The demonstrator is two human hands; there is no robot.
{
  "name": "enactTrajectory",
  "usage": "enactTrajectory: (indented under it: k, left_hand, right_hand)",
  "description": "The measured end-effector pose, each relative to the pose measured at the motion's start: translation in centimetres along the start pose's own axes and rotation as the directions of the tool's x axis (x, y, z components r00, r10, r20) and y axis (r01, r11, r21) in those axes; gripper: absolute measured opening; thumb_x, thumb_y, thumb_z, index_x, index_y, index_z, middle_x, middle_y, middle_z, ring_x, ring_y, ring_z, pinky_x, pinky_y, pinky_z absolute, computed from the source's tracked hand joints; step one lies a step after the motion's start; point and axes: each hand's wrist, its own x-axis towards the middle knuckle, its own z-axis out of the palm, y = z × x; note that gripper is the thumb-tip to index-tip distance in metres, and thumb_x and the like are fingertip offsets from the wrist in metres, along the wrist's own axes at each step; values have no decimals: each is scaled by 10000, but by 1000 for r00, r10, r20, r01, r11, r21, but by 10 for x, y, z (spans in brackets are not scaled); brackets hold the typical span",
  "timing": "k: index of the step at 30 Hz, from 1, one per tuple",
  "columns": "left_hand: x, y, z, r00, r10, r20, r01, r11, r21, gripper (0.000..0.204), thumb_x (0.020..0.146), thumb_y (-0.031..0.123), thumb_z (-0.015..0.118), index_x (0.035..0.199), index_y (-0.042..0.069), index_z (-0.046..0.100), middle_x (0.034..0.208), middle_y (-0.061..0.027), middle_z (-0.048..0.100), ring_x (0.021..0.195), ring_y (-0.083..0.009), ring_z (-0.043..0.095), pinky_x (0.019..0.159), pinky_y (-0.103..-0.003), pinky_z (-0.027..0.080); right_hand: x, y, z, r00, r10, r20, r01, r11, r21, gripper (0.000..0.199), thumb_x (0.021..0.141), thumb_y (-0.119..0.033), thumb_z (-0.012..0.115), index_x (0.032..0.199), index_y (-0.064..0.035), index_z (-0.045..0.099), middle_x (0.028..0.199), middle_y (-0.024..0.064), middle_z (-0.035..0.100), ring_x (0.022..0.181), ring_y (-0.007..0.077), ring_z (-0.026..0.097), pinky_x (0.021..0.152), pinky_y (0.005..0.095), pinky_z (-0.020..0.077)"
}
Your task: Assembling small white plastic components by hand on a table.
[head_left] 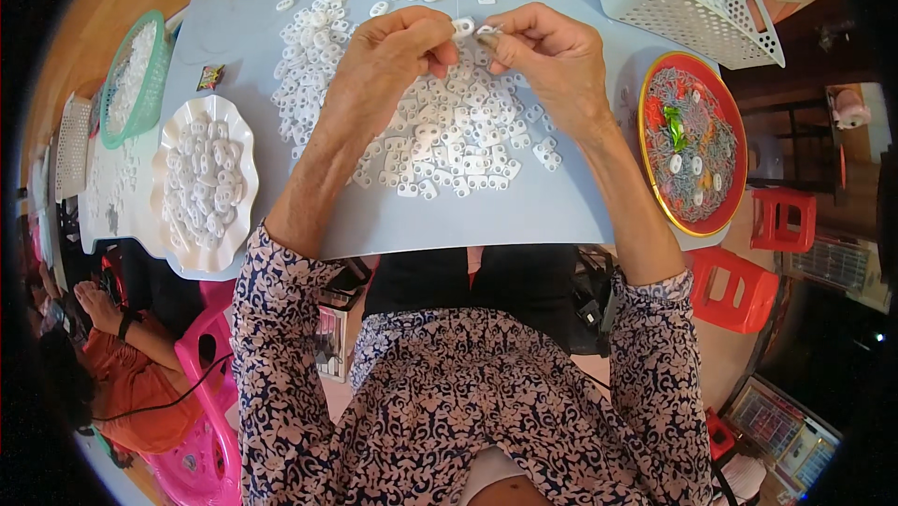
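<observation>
I'm watching both hands raised over the pale blue table (449, 222), and everything hangs on those fingertips. The left hand (393, 62) has thumb and forefinger together, clamped on one white piece (463, 27) just above the far side of the loose heap (458, 141). Opposite, the right hand (554, 50) has its thumb and fingers drawn together on a small pale part (485, 30); it's mostly covered, so I can't name it, nor can I tell whether the two parts touch.

This looks like close fitting work, so my call is: hold the white piece by its edges and leave its holes open to view. Let the left hand be the steady one, and let the right make the fine turns. Bring the parts together square; if one resists, I'd ease off and realign rather than force it. A short grip near the contact point should stop a slip.

Wrists low, I'd say, perhaps resting lightly on the table, to cut any tremble. And keep the work above the heap: off to the right sits the red tray (732, 146) of tangled grey parts (697, 118), a poor place to lose anything small.
</observation>
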Motion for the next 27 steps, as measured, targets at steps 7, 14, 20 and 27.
enactTrajectory:
  k: [7, 14, 20, 27]
  left_hand:
    - [4, -6, -2, 989, 137, 55, -133, 989, -66, 178, 861, 168, 566, 811, 17, 647, 714, -27, 600, 677, -93, 525, 659, -239, 425]
    - [1, -5, -1, 987, 154, 37, -153, 988, -14, 192, 879, 186, 568, 852, 16, 653, 733, -27, 614, 692, -97, 539, 676, -240, 438]
    - [0, -5, -1, 987, 158, 1, -157, 983, -95, 176, 881, 169, 571, 890, 18, 661, 754, -50, 640, 697, -109, 552, 685, -241, 451]
    - [4, -5, -6, 976, 216, -31, -217, 974, -66, 174, 880, 166, 577, 896, 15, 661, 757, -54, 643, 693, -110, 558, 684, -246, 460]
  right_hand:
    - [0, 3, 1, 988, 129, 85, -117, 985, -128, 76, 820, 19, 607, 879, 50, 644, 716, 38, 633, 624, 77, 576, 575, 210, 466]
    - [0, 2, 2, 988, 138, 69, -130, 985, -117, 91, 840, -8, 595, 886, 42, 655, 709, 33, 627, 620, 71, 572, 564, 212, 464]
    - [-1, 2, 2, 999, -9, -35, -3, 942, -336, 68, 802, -21, 619, 839, 34, 637, 714, 67, 646, 598, 109, 578, 563, 243, 469]
    - [-1, 9, -2, 965, -228, 128, 243, 594, -767, 138, 732, -69, 627, 846, 5, 650, 772, 174, 633, 638, 325, 610, 605, 372, 492]
